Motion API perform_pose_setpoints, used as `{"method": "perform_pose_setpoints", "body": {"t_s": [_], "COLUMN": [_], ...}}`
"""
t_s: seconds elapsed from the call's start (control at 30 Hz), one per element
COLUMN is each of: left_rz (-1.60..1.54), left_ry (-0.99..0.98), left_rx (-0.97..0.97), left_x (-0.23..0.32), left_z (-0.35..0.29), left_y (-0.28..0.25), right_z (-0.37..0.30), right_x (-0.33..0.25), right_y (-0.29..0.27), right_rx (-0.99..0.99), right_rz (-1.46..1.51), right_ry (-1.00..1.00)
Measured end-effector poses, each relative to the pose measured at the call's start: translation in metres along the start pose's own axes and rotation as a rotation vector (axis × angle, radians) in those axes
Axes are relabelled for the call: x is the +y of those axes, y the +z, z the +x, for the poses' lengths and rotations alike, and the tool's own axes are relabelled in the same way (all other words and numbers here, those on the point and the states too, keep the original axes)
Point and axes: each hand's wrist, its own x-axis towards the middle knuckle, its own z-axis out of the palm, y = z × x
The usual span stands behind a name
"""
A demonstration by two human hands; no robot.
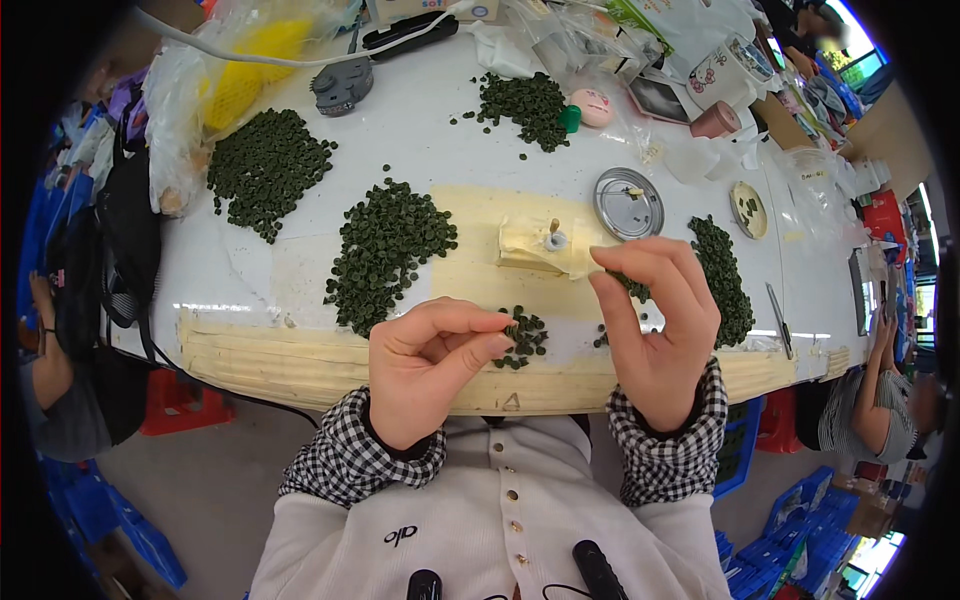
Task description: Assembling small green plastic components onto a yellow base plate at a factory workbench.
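Left hand [415, 370]: fingers closed in a pinch on one small green disc [511, 331], near a small heap of discs [530, 342]. Right hand [662, 330]: thumb and forefinger tips slightly parted beside a tape-covered block [522, 256]; cannot tell whether they hold anything. Table [410, 150]: large disc heap [385, 255] left of block; round metal dish [622, 215] beyond right hand.

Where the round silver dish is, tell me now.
In the head view, the silver dish lies right of the cream block, just beyond the right hand.
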Motion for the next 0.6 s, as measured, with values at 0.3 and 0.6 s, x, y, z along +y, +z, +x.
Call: {"method": "perform_pose_setpoints", "body": {"t_s": [0.3, 0.6], "left_rz": [-0.040, -0.023], "left_ry": [-0.014, 0.046], "left_rx": [0.002, -0.018], "left_x": [0.002, -0.003], "left_z": [0.002, 0.001], "left_y": [0.001, -0.002], "right_z": [0.031, 0.025], "right_x": [0.022, -0.011], "right_y": [0.019, -0.009], "right_rx": [-0.133, -0.012], "right_rz": [-0.130, 0.146], "right_ry": [-0.132, -0.187]}}
